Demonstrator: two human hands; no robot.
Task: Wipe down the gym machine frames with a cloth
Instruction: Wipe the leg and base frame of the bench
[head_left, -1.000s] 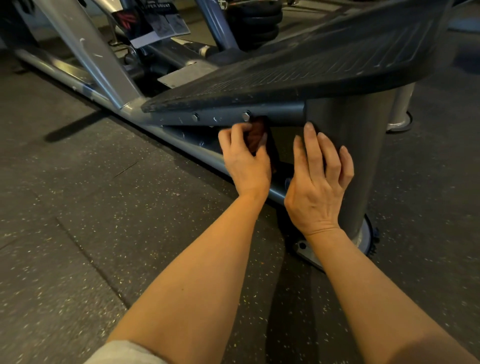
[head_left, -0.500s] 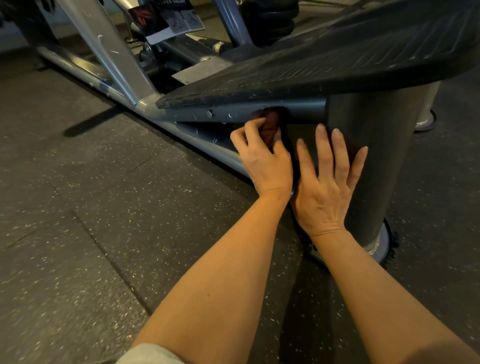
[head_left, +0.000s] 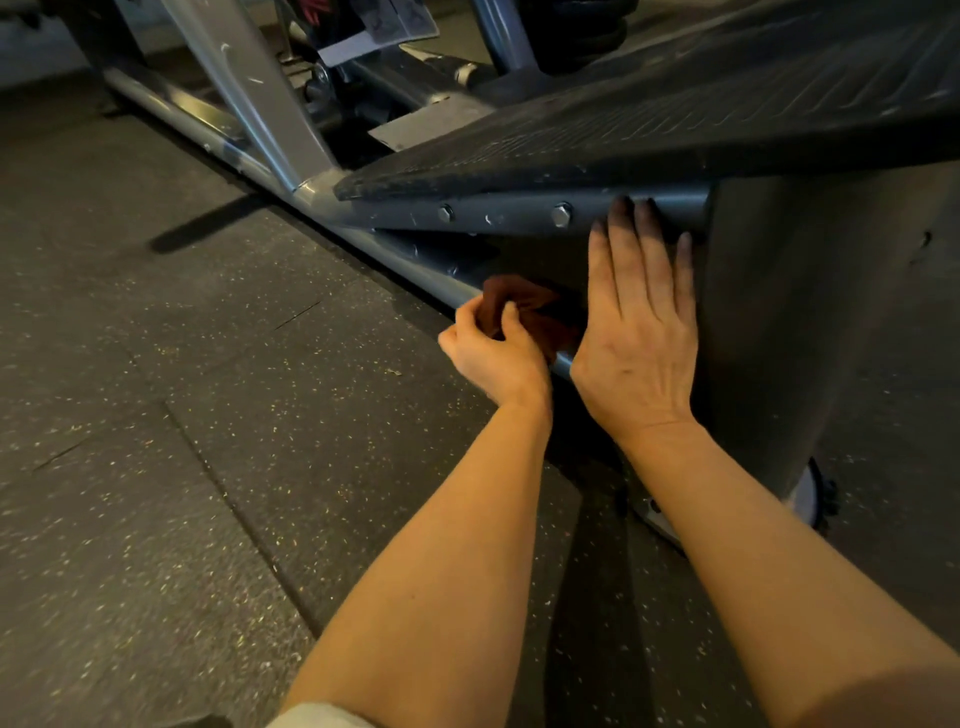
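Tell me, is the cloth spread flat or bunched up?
Bunched up. The reddish-brown cloth is crumpled into a wad, gripped by the left hand against the lower frame tube.

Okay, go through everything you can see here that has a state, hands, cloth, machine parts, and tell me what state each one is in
Left hand: fingers curled, gripping the cloth.
Crumpled reddish-brown cloth: bunched up, pressed against the low rail.
Low grey metal floor rail: lying along the floor, cloth on it.
Right hand: fingers straight, flat against the column.
Wide grey metal column: upright, right palm on it.
Black ribbed footplate: tilted, bolted to a grey crossbar.
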